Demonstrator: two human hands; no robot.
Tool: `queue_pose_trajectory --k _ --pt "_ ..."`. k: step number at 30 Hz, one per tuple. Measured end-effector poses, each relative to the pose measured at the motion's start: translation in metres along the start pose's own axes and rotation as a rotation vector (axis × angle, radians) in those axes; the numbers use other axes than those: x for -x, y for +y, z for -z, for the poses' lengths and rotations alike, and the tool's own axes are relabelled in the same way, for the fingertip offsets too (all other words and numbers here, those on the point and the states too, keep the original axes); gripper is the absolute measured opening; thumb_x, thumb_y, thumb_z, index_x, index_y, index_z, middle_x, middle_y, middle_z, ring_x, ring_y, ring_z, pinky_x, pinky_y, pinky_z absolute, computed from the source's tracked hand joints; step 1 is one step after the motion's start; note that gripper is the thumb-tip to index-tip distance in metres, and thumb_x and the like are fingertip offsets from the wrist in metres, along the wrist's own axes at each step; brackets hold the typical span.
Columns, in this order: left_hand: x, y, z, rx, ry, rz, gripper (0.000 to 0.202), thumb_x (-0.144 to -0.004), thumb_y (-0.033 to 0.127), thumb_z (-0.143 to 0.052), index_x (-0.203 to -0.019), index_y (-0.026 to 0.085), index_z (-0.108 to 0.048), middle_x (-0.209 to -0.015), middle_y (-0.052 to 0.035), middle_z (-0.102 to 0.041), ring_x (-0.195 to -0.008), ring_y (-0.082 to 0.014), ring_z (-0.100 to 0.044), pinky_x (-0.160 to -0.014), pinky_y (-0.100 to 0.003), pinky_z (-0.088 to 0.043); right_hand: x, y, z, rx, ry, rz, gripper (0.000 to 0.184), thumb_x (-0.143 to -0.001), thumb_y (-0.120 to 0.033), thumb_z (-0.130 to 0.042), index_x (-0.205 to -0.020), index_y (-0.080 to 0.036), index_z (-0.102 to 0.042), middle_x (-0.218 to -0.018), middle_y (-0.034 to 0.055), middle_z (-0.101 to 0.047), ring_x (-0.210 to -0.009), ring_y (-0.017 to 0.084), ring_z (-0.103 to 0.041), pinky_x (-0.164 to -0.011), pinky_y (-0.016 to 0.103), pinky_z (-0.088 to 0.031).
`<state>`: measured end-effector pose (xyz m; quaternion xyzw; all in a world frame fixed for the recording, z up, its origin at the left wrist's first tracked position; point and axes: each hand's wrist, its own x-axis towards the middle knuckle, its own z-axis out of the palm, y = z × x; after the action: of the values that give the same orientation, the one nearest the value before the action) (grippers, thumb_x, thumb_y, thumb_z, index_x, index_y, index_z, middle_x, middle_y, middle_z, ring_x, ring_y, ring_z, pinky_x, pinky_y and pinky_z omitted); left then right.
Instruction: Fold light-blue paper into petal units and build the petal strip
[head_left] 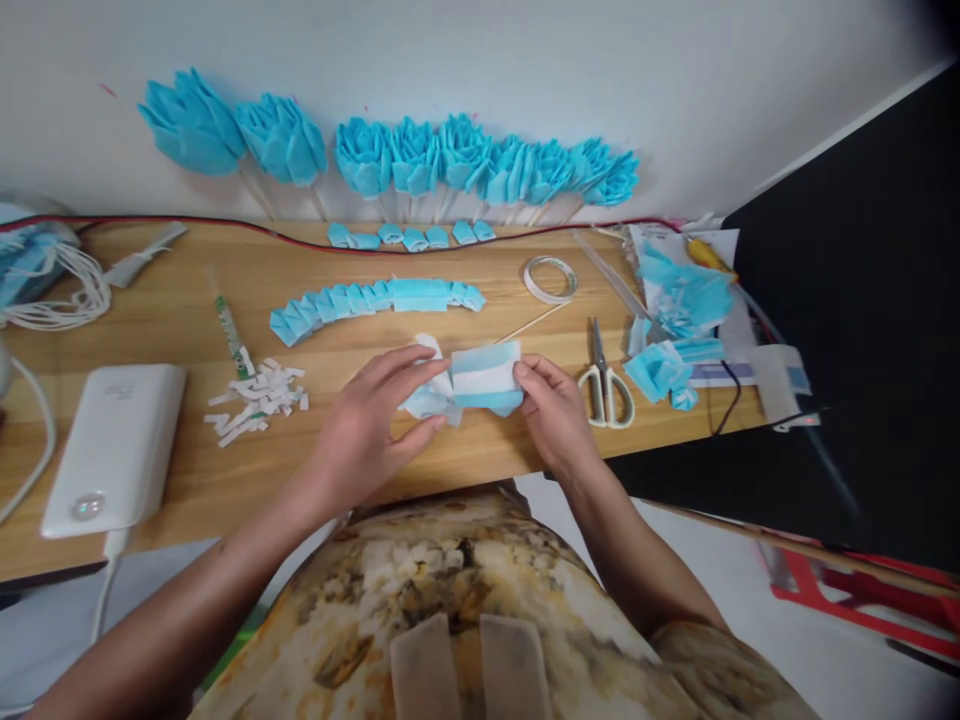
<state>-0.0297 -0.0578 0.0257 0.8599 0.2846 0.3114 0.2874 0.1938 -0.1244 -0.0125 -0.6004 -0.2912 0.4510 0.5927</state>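
Note:
A folded blue-and-white piece of soft fabric [485, 372], like face-mask material, is pinched at its right end between the thumb and fingers of my right hand [555, 405]. My left hand [375, 410] is beside its left end, thumb and fingers apart. Under and behind the left fingers lies a whitish, crumpled part [433, 400]; whether it joins the folded piece I cannot tell. Just beyond both hands runs a curved row of folded blue pieces [337, 305]. Scissors [604, 380] with pale handles lie right of my right hand, and a thin wooden stick [532, 322] lies behind it.
Several blue fabric flowers [442, 155] on sticks lean on the wall. A tape roll [550, 279], small folded pieces [414, 238], blue scraps [664, 370] and a yellow-handled screwdriver [705, 255] lie around. White paper strips [262, 395] and a white power bank [112, 450] are at left.

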Motion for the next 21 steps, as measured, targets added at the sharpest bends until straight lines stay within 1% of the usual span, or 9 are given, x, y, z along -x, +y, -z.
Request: queue_pose_trajectory --k 2,4,6,9,12,15,17,19,21 --pt "-0.005 0.0 0.0 -0.011 -0.016 0.018 0.036 -0.092 0.022 -0.061 -0.128 0.02 -0.062 -0.13 -0.0124 -0.064 -0.118 -0.0253 -0.063 -0.099 -0.042 -0.055 0.002 0.001 0.0 0.019 -0.013 -0.001 0.022 -0.082 -0.042 -0.071 -0.078 -0.021 -0.065 -0.066 -0.0049 -0.051 -0.059 0.01 -0.043 -0.057 0.022 -0.038" --pt "-0.005 -0.002 0.001 -0.001 0.005 0.075 0.031 -0.095 0.021 -0.056 -0.125 0.02 -0.065 -0.125 -0.0109 -0.066 -0.102 -0.02 -0.068 -0.089 -0.035 -0.059 0.002 0.0 0.002 0.019 0.0 0.005 0.023 -0.08 -0.043 -0.071 -0.078 -0.021 -0.064 -0.067 -0.0045 -0.053 -0.06 0.011 -0.045 -0.058 0.023 -0.04" --pt "-0.003 -0.003 0.003 0.035 0.045 0.153 0.029 -0.095 0.02 -0.054 -0.121 0.02 -0.067 -0.119 -0.0098 -0.067 -0.086 -0.015 -0.068 -0.078 -0.029 -0.059 0.003 -0.005 0.004 -0.026 0.038 0.011 0.024 -0.076 -0.043 -0.073 -0.076 -0.022 -0.063 -0.068 -0.0039 -0.055 -0.061 0.011 -0.049 -0.06 0.024 -0.043" --pt "0.003 -0.005 0.008 0.165 0.091 0.268 0.026 -0.094 0.023 -0.057 -0.117 0.02 -0.069 -0.115 -0.0083 -0.068 -0.083 -0.0139 -0.066 -0.068 -0.025 -0.059 0.001 -0.012 0.01 -0.099 0.084 0.015 0.025 -0.07 -0.042 -0.077 -0.073 -0.021 -0.062 -0.068 -0.0032 -0.059 -0.062 0.012 -0.053 -0.06 0.025 -0.047" --pt "0.008 -0.006 0.013 0.344 0.13 0.381 0.024 -0.093 0.026 -0.059 -0.113 0.019 -0.07 -0.109 -0.0066 -0.07 -0.075 -0.0125 -0.066 -0.063 -0.025 -0.059 -0.002 -0.013 0.016 -0.057 0.095 0.026 0.021 -0.073 -0.041 -0.075 -0.074 -0.022 -0.066 -0.068 -0.0023 -0.063 -0.061 0.012 -0.057 -0.06 0.026 -0.05" --pt "0.011 -0.008 0.014 0.402 0.17 0.444 0.024 -0.093 0.028 -0.059 -0.113 0.019 -0.069 -0.105 -0.0058 -0.071 -0.072 -0.0121 -0.066 -0.062 -0.026 -0.058 -0.007 -0.008 0.022 0.198 0.135 0.125 0.018 -0.079 -0.039 -0.07 -0.087 -0.023 -0.073 -0.084 0.0012 -0.073 -0.077 0.017 -0.067 -0.073 0.033 -0.057" --pt "0.012 -0.011 0.012 0.309 0.179 0.407 0.024 -0.092 0.027 -0.06 -0.112 0.019 -0.07 -0.108 -0.0059 -0.071 -0.081 -0.0139 -0.066 -0.068 -0.027 -0.058 -0.01 -0.005 0.027 0.47 0.151 0.248 0.025 -0.085 -0.036 -0.063 -0.105 -0.023 -0.074 -0.098 0.0044 -0.076 -0.088 0.022 -0.071 -0.084 0.04 -0.058" --pt "0.013 -0.014 0.01 0.181 0.154 0.339 0.024 -0.092 0.026 -0.06 -0.113 0.02 -0.07 -0.111 -0.006 -0.07 -0.087 -0.015 -0.066 -0.076 -0.028 -0.057 -0.009 -0.007 0.032 0.731 0.12 0.407 0.035 -0.091 -0.031 -0.054 -0.123 -0.023 -0.068 -0.11 0.0076 -0.076 -0.1 0.025 -0.071 -0.092 0.047 -0.057" --pt "0.014 -0.018 0.009 0.092 0.117 0.285 0.026 -0.093 0.024 -0.059 -0.116 0.019 -0.069 -0.113 -0.0065 -0.07 -0.09 -0.016 -0.067 -0.081 -0.03 -0.057 -0.006 -0.012 0.034 0.916 0.066 0.563 0.041 -0.094 -0.025 -0.048 -0.132 -0.024 -0.062 -0.123 0.0089 -0.072 -0.113 0.028 -0.067 -0.099 0.052 -0.054"
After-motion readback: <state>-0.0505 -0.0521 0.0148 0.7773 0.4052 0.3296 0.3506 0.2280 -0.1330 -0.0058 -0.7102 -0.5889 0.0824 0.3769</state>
